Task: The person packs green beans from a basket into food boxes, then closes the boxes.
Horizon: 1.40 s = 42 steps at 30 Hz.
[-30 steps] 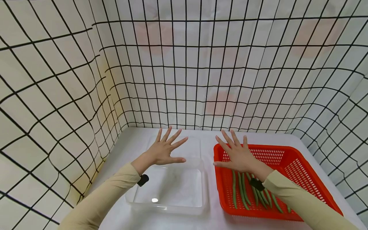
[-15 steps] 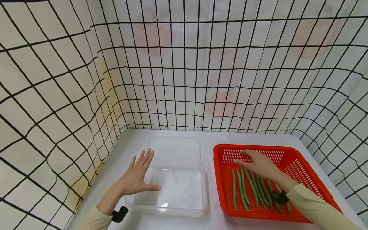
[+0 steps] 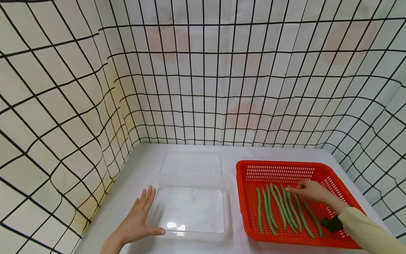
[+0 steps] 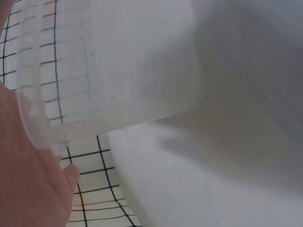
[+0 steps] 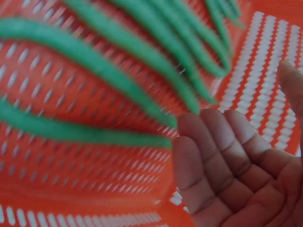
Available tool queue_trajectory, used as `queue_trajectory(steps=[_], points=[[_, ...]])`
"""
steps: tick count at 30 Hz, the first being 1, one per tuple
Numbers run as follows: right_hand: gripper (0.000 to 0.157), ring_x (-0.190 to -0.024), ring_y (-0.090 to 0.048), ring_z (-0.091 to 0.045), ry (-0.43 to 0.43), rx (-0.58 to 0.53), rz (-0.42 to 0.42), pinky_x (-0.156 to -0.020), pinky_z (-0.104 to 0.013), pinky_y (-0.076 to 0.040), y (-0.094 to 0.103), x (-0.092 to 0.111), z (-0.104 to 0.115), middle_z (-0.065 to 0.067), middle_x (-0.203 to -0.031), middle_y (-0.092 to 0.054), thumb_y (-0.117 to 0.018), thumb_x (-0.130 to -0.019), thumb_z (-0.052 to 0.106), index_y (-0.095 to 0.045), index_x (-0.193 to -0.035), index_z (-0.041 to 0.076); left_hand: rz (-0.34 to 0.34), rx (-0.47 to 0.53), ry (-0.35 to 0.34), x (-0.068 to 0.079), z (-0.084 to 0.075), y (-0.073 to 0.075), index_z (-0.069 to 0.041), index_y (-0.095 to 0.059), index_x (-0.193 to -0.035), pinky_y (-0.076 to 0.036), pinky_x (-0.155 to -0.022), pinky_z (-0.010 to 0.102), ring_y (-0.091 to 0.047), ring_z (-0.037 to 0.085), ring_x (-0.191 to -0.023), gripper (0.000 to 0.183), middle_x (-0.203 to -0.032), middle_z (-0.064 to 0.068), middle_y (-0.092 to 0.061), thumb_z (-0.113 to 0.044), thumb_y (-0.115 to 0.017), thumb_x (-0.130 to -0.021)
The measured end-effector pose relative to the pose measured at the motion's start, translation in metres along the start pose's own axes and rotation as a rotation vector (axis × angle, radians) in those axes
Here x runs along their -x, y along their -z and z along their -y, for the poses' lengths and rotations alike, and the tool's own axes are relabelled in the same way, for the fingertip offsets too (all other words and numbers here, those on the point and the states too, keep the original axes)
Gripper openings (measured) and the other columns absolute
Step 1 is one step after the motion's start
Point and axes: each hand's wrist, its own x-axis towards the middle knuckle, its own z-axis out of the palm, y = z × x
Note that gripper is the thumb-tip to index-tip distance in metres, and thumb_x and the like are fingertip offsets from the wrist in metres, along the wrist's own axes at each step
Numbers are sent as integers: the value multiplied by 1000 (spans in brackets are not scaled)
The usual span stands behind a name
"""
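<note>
Green beans [image 3: 259, 210] lie side by side, several of them, in a red plastic basket [image 3: 276, 162] in the right half of the head view. Over the beans' far ends is my right hand [image 3: 312, 193]. The right wrist view shows its fingertips [image 5: 188, 158] right at the tips of two beans, with the thumb apart and nothing gripped. At the left side of a clear plastic container [image 3: 191, 211], my left hand [image 3: 134, 223] spreads its thumb from straight fingers. In the left wrist view that hand overlaps the rim of the container [image 4: 128, 94].
A flat clear sheet, like a lid [image 3: 190, 163], lies on the white table [image 3: 146, 162] behind the container. Black grid netting [image 3: 203, 84] over white walls surrounds the table at the back and both sides.
Both hands were raised and spread over the table. My left hand has come down and nearer to the container's left side. My right hand has lowered rightward into the basket, to the beans.
</note>
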Motion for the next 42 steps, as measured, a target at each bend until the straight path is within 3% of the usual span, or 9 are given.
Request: queue_trajectory(steps=[3,7,13,15,20,26,31,36,42], points=[[53,-41,-28,-9,-25,31,47,-47,-30,-33,0,4,-16,6,-44,-32,-62,-91,41,-39,-51,16,-21,-9,-1,1,2,-4,-10,-4,-153,-8,-109,56,2,29,-143,128,-157,14,-5,-60,-80,-62],[50,-40,-33,-9,-77,74,87,-47,-29,-37,0,9,-33,6,-45,-32,-64,-89,37,-40,-51,15,-11,-2,24,2,3,-6,-11,-2,-153,-9,-108,57,3,27,-143,131,-157,12,-3,-60,-80,-61],[38,-46,-43,-12,-160,99,170,-49,-28,-41,-2,13,-42,-1,-56,-42,-69,-86,32,-49,-68,5,-4,38,35,3,3,-5,-12,2,-153,-11,-106,60,-2,37,-141,133,-157,13,0,-60,-80,-60],[35,-48,-46,-13,-177,60,207,-50,-29,-43,-4,16,-43,-3,-58,-44,-68,-87,27,-48,-73,3,-1,45,40,2,3,-5,-13,4,-153,-11,-106,60,-2,37,-141,134,-157,12,1,-60,-80,-60],[36,-43,-41,-11,-221,-95,256,-47,-26,-41,-8,20,-50,0,-50,-39,-68,-88,18,-44,-63,7,11,67,69,1,6,-6,-16,5,-153,-11,-108,57,1,32,-142,135,-158,8,5,-58,-82,-59],[45,-41,-38,-9,-165,-139,271,-46,-26,-41,-7,18,-56,4,-47,-34,-68,-88,15,-41,-52,14,12,76,65,2,3,-6,-14,6,-153,-13,-105,62,1,36,-141,134,-157,11,5,-58,-81,-61],[40,-44,-50,-12,-92,-123,252,-48,-30,-47,1,18,-47,1,-49,-45,-66,-88,10,-47,-53,7,4,75,55,2,2,-6,-13,5,-153,-16,-104,63,0,38,-141,133,-157,12,5,-59,-80,-61],[37,-49,-56,-17,22,-245,285,-51,-35,-52,14,16,-30,-3,-54,-52,-60,-92,9,-51,-61,-9,-15,69,48,1,3,-6,-13,4,-153,-22,-101,64,-1,39,-141,132,-157,13,4,-60,-80,-61],[30,-57,-61,-16,61,-389,355,-58,-35,-55,19,7,-4,-5,-63,-59,-59,-95,16,-60,-72,-3,-16,74,53,2,2,-7,-11,5,-152,-22,-102,63,0,39,-141,134,-157,13,5,-60,-80,-61]])
